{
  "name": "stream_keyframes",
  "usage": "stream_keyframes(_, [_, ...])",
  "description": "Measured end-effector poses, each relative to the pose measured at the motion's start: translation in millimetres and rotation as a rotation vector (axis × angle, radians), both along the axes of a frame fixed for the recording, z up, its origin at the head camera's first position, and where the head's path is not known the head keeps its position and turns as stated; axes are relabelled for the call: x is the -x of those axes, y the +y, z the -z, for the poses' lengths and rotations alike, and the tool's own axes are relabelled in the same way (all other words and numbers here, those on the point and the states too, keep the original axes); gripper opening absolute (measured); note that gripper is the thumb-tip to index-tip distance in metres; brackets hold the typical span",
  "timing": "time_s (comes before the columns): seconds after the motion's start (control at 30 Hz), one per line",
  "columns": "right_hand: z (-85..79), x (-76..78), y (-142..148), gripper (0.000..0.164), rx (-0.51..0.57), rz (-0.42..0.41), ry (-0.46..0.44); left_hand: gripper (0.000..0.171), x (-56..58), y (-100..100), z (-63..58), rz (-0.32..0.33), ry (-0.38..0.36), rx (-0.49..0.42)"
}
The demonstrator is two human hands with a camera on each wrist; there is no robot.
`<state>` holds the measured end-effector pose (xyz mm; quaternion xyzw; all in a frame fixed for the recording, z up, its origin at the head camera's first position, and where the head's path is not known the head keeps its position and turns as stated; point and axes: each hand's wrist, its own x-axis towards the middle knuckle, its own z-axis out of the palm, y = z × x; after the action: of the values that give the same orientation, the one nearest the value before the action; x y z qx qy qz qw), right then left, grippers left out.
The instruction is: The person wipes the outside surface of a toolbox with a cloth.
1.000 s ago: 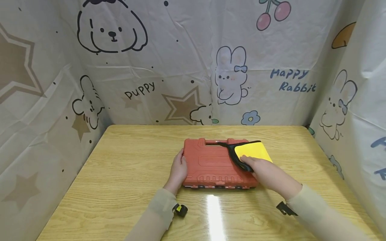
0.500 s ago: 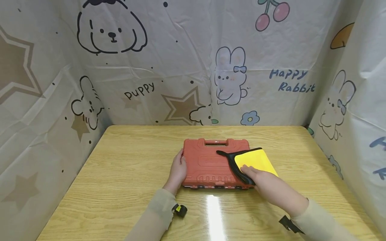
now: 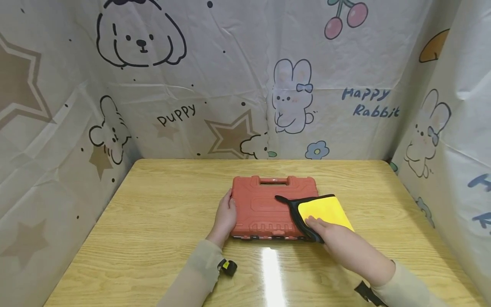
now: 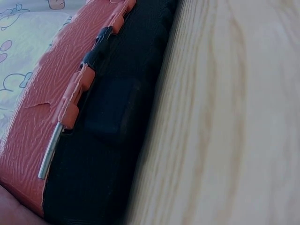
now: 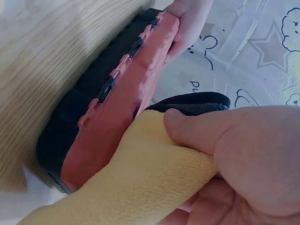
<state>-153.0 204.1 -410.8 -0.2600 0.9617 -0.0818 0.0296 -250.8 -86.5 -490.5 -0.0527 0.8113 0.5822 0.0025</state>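
Note:
A red plastic carry case (image 3: 264,204) with a black lower half lies flat on the table, its handle toward the back. My left hand (image 3: 224,216) holds the case's left side, with the thumb along the lid edge. My right hand (image 3: 337,238) grips a folded cleaning cloth (image 3: 322,211), yellow with a black border, over the right front part of the lid. In the right wrist view, the thumb (image 5: 187,129) presses on the cloth's yellow pile, with fingers folded beneath. The left wrist view shows the case's hinged front edge (image 4: 79,89) up close.
A light wooden table (image 3: 172,192) extends around the case. Behind it and along both sides hangs a pale cartoon-printed curtain (image 3: 230,85). Bright light reflects off the table in front of the case.
My right hand has drawn the cloth toward the front edge of the lid and slightly right, uncovering the handle. The left hand and the case stay in place.

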Motion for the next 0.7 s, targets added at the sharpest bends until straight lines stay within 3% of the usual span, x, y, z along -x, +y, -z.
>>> stream_keyframes(0.7, [-2.3,-7.5,-5.5,0.054,-0.008,-0.037,0.023,0.047,0.5,-0.5,-0.3,0.003,0.018,-0.007])
